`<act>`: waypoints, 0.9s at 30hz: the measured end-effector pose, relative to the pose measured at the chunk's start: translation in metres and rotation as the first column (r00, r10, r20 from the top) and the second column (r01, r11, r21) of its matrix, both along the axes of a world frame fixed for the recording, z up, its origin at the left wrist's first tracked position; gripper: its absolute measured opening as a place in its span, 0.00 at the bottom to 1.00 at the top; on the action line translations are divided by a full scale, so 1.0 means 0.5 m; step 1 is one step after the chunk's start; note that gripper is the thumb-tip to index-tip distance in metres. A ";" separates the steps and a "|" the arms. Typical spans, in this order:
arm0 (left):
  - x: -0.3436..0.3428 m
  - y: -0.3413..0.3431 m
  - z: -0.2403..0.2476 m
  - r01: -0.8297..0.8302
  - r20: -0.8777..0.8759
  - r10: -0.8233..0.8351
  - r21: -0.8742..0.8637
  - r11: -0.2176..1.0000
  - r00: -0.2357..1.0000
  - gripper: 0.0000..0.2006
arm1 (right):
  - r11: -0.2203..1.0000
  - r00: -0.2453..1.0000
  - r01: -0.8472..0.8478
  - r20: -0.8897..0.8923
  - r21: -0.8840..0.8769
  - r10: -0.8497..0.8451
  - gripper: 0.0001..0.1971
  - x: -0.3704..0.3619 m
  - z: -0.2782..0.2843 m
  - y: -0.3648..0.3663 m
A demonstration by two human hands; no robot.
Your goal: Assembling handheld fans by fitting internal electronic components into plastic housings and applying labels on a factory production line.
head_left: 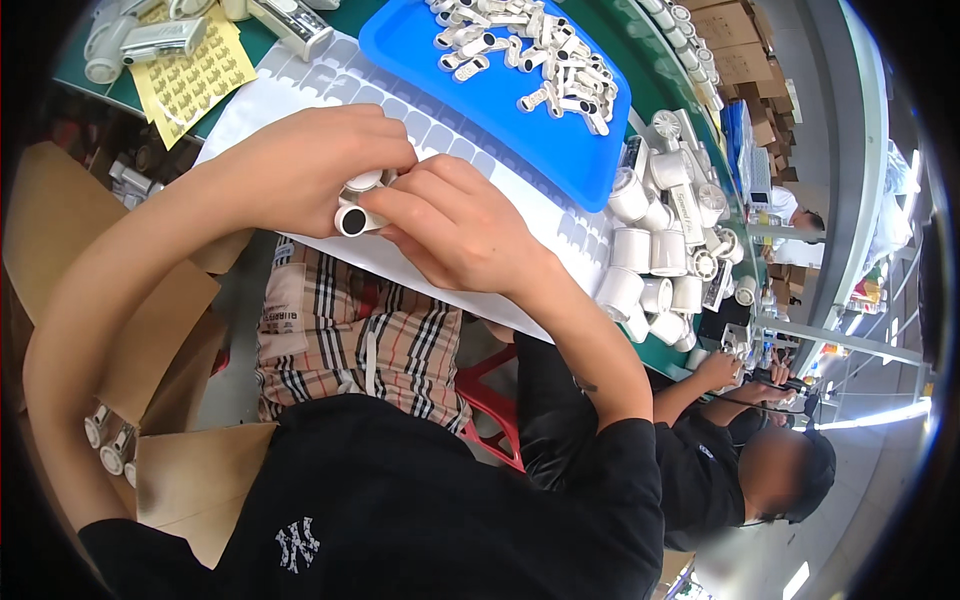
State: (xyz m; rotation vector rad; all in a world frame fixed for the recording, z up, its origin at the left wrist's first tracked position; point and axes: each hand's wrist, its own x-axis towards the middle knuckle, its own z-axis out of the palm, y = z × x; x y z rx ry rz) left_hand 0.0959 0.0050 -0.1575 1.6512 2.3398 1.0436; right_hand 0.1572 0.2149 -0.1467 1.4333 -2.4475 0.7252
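Observation:
Over the near edge of a white sheet with rows of grey rounded shapes, both my hands close on a small white plastic part with a round black end. My left hand grips it from above, fingers curled. From the right, my right hand pinches it with thumb and fingers pressed together. My fingers hide much of the part, so I cannot tell whether it is one piece or two. Beyond them, similar small white parts lie heaped in a blue tray.
White cylindrical housings and fan-like pieces crowd the green table's right side. At the far left, a yellow sticker sheet lies under white devices. Open cardboard boxes stand beside my left arm. A co-worker sits to my right.

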 end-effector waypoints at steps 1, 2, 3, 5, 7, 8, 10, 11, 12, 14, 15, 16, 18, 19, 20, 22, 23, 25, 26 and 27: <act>-0.001 0.001 -0.003 0.006 -0.008 -0.006 0.023 1.000 1.000 0.20 | 1.000 1.000 -0.002 0.005 -0.026 0.002 0.22 -0.002 -0.003 0.001; -0.002 0.001 -0.007 0.011 -0.014 -0.010 0.045 0.999 1.000 0.20 | 0.999 1.000 -0.005 0.012 -0.054 0.006 0.22 -0.003 -0.006 -0.001; 0.000 -0.001 -0.007 -0.005 -0.005 0.005 0.021 1.000 1.000 0.20 | 0.997 1.000 -0.020 0.020 -0.077 0.022 0.22 -0.005 -0.010 -0.003; -0.002 0.007 -0.007 -0.021 -0.034 0.022 0.033 0.999 0.999 0.16 | 0.999 1.000 -0.005 0.021 -0.049 0.006 0.16 -0.010 -0.007 0.005; -0.003 0.016 -0.011 -0.024 -0.033 0.026 0.037 0.999 0.999 0.15 | 0.999 1.000 0.010 0.023 -0.044 -0.009 0.17 -0.010 -0.007 0.011; -0.004 0.018 -0.013 -0.012 -0.044 0.015 0.061 0.998 0.999 0.15 | 0.999 0.999 0.022 0.026 -0.041 -0.021 0.17 -0.009 -0.004 0.012; -0.006 0.020 -0.015 -0.013 -0.043 0.015 0.052 0.999 0.999 0.15 | 0.999 1.000 0.024 0.012 -0.049 -0.023 0.18 -0.009 -0.005 0.011; -0.005 0.016 -0.014 0.002 -0.048 0.001 0.062 0.998 0.999 0.15 | 0.999 1.000 0.022 -0.006 -0.043 -0.022 0.18 -0.008 -0.005 0.007; -0.005 0.014 -0.014 0.000 -0.046 0.002 0.052 0.999 0.999 0.15 | 0.998 1.000 0.021 -0.004 -0.054 -0.021 0.18 -0.008 -0.005 0.005; -0.003 0.010 -0.014 -0.005 -0.060 0.007 0.036 0.999 0.998 0.15 | 0.998 1.000 0.007 -0.026 -0.066 -0.009 0.18 -0.009 -0.006 0.000; -0.002 0.011 -0.015 0.002 -0.063 0.000 0.035 0.999 0.998 0.15 | 0.999 0.999 0.013 -0.046 -0.052 -0.015 0.18 -0.008 -0.005 0.001; 0.000 0.011 -0.015 -0.006 -0.056 0.007 0.033 0.999 0.998 0.17 | 0.998 0.999 0.020 -0.048 -0.052 -0.023 0.18 -0.007 -0.005 0.002; 0.001 0.011 -0.018 -0.011 -0.053 0.013 0.031 0.999 0.999 0.18 | 0.997 0.999 0.024 -0.043 -0.073 -0.028 0.19 -0.005 -0.007 0.002; 0.002 0.011 -0.021 -0.018 -0.075 0.022 0.056 0.998 0.997 0.18 | 0.997 0.998 0.025 -0.047 -0.074 -0.029 0.19 -0.002 -0.008 0.005; 0.003 0.011 -0.023 -0.025 -0.096 0.033 0.081 0.996 0.995 0.18 | 0.989 0.994 0.097 -0.037 -0.113 -0.102 0.19 0.001 -0.008 0.013; 0.012 0.012 -0.024 -0.083 -0.102 0.091 0.078 0.993 0.991 0.18 | 0.975 0.986 0.160 -0.027 -0.151 -0.166 0.19 0.010 -0.016 0.031; 0.016 0.015 -0.025 -0.138 -0.104 0.145 0.075 0.988 0.984 0.18 | 0.932 0.951 0.308 0.035 -0.192 -0.307 0.18 0.022 -0.023 0.045; 0.022 0.020 -0.027 -0.192 -0.108 0.199 0.075 0.979 0.974 0.16 | 0.845 0.876 0.480 0.169 -0.235 -0.451 0.14 0.037 -0.023 0.061; 0.025 0.021 -0.028 -0.235 -0.111 0.243 0.079 0.969 0.964 0.15 | 0.848 0.880 0.472 0.173 -0.240 -0.442 0.14 0.039 -0.022 0.060; 0.028 0.024 -0.030 -0.250 -0.136 0.260 0.090 0.964 0.956 0.16 | 0.827 0.864 0.502 0.198 -0.255 -0.463 0.13 0.043 -0.015 0.059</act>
